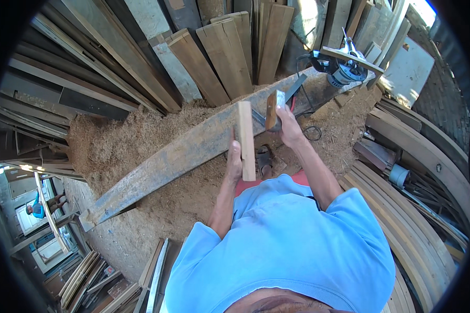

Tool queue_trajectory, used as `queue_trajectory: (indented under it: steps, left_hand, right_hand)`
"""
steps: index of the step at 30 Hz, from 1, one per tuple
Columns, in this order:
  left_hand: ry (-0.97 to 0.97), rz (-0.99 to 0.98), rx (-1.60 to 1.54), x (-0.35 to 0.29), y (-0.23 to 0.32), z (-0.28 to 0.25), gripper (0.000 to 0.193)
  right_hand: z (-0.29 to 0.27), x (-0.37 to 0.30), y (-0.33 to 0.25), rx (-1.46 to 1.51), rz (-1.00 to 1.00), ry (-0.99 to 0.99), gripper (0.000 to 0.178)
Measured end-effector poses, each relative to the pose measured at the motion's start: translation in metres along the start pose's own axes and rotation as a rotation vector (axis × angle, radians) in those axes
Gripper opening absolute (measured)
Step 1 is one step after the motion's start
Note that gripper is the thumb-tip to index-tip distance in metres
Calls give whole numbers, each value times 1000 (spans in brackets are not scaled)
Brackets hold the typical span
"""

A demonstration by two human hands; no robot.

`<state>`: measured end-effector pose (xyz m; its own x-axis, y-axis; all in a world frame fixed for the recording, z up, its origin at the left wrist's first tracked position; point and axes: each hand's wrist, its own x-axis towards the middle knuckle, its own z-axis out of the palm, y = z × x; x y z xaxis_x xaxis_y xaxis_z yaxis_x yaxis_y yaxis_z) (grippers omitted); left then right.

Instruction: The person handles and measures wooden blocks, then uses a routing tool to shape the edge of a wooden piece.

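My left hand [235,160] is closed round the side of a short, pale wooden board [248,148], which stands nearly upright in front of my shirt. To its right, my right hand [289,127] grips a smaller brown wooden block [271,111] with a pale, shiny end. A narrow dark strip shows between the board and the block; whether it belongs to the block I cannot tell. Board and block are held a little apart, above the long, worn plank bench [177,156]. My fingers are partly hidden behind both pieces.
A blue-grey power tool [344,73] with a black handle sits at the bench's far right, its cord [313,133] looping down. Shavings [120,138] heap behind the bench. Planks [222,55] lean at the back; curved timbers [402,235] lie right. Far left, a person [36,209] is near a long board.
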<state>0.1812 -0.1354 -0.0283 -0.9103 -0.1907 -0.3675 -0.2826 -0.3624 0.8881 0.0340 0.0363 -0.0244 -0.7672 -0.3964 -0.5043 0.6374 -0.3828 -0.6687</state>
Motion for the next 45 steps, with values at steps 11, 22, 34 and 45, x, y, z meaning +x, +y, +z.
queue_trajectory:
  steps: [11, 22, 34, 45]
  left_hand:
    - [437, 555, -74, 50, 45, -21, 39]
    - [14, 297, 540, 48, -86, -45, 68]
    - [190, -420, -253, 0, -17, -3, 83]
    - [209, -240, -419, 1, -74, -11, 58]
  right_hand:
    - [4, -56, 6, 398, 337, -231, 47]
    - [5, 0, 43, 303, 369, -151, 56]
    - [-7, -26, 88, -117, 263, -329, 55]
    - [23, -46, 95, -482, 96, -242, 74]
